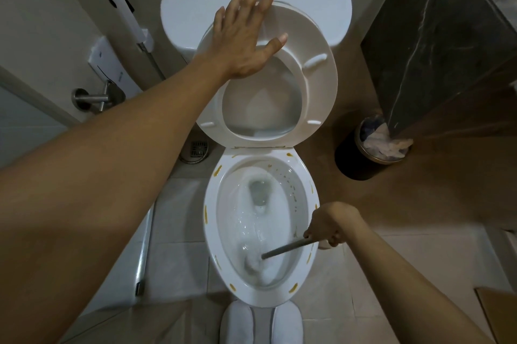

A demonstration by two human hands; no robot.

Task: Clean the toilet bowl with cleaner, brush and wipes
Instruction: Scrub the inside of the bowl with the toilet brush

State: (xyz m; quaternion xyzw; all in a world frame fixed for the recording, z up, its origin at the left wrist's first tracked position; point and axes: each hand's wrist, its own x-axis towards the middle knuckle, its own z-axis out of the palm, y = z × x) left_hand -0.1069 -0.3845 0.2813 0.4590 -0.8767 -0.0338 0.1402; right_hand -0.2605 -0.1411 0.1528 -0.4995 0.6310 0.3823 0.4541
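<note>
The white toilet bowl (212,231) stands below me with its seat (316,83) raised against the tank (190,8). Yellow-brown smears dot the bowl's rim. My left hand (243,33) lies flat with spread fingers on the top of the raised seat. My right hand (330,229) grips the grey handle of the toilet brush (282,250) at the bowl's right rim. The white brush head (257,262) is down in the foamy water at the front of the bowl, blurred.
A black bin (361,159) with crumpled paper stands right of the toilet beside a dark marble wall (436,36). A bidet sprayer (126,16), paper holder (92,97) and floor drain (198,149) are at the left. White slippers (260,324) touch the bowl's front.
</note>
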